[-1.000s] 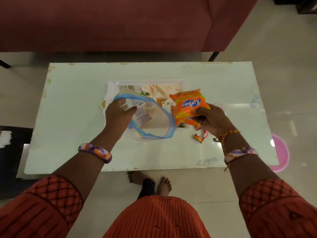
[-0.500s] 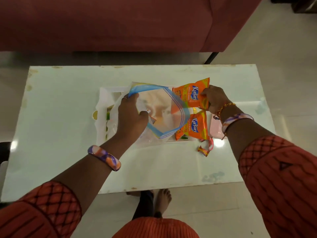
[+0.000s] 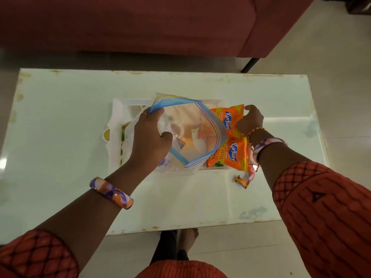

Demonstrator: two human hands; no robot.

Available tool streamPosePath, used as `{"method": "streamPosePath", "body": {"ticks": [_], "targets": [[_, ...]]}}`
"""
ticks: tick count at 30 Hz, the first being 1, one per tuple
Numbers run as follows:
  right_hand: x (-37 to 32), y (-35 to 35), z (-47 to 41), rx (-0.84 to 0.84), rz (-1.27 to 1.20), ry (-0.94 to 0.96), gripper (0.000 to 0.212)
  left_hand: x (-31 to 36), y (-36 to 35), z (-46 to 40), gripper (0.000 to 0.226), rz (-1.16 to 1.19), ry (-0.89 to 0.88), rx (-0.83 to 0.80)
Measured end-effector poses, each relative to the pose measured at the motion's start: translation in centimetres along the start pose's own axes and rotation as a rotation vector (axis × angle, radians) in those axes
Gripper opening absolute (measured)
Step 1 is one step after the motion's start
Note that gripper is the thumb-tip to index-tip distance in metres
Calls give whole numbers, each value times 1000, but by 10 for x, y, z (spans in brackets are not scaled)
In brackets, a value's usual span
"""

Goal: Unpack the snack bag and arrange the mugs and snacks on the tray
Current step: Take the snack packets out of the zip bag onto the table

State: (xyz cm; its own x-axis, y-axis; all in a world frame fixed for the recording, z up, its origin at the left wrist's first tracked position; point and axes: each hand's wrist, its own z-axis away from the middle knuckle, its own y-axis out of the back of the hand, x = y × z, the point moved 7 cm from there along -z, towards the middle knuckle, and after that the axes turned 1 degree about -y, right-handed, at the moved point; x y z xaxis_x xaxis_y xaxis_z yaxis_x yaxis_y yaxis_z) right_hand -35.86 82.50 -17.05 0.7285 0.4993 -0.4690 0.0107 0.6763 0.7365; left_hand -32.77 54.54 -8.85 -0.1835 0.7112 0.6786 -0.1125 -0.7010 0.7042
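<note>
Since a second ago, your right hand [image 3: 250, 121] carried the far orange Kurkure snack packet [image 3: 227, 120] onto the white rectangular tray [image 3: 118, 113], gripping its right edge; your left hand [image 3: 149, 135] grips the clear blue-rimmed zip bag [image 3: 200, 133].

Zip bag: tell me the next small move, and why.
Probably let go of the far Kurkure packet and have the right hand reach into the zip bag: both orange packets lie on the tray, while the left hand holds the bag's mouth open with items inside.

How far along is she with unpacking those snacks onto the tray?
Partway. One orange packet lies on the tray; the right hand is setting down a second packet. The left hand holds the zip bag, something still inside. A candy lies on the table. No mugs visible.
</note>
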Motion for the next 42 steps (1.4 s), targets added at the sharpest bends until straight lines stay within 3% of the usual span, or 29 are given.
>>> {"method": "streamPosePath", "body": {"ticks": [6, 15, 18, 20, 22, 25, 29, 33, 35, 38, 40, 42], "targets": [[3, -4, 3, 9, -136, -4, 51, -3, 3, 1, 52, 46, 2, 8], [14, 10, 4, 159, -233, -50, 42, -9, 13, 9, 53, 24, -1, 39], [10, 19, 17, 221, -208, -14, 51, -12, 16, 14, 52, 29, -4, 36], [23, 17, 29, 251, -191, -53, 69, -15, 18, 17, 52, 39, 3, 40], [53, 1, 42, 204, -228, -203, 80, -16, 21, 20, 53, 39, 11, 46], [87, -27, 57, 62, -273, -291, 62, -17, 24, 24, 53, 22, 9, 60], [84, -25, 58, 47, -127, -152, 49, -20, 24, 26, 54, 6, 14, 67], [78, -10, 59, 35, -91, -118, 74, -16, 21, 31, 56, -1, -21, 39], [61, 17, 72, 209, -204, -24, 65, -14, 20, 36, 57, -29, -30, 23], [18, 53, 125, 507, -395, 334, 31, -12, 21, 45, 58, -41, -47, 10], [-10, 46, 164, 422, -439, 541, 19, -12, 20, 51, 59, -42, -60, -8], [-30, 12, 189, 97, -356, 600, 17, -14, 18, 57, 59, -42, -66, -28]]}}
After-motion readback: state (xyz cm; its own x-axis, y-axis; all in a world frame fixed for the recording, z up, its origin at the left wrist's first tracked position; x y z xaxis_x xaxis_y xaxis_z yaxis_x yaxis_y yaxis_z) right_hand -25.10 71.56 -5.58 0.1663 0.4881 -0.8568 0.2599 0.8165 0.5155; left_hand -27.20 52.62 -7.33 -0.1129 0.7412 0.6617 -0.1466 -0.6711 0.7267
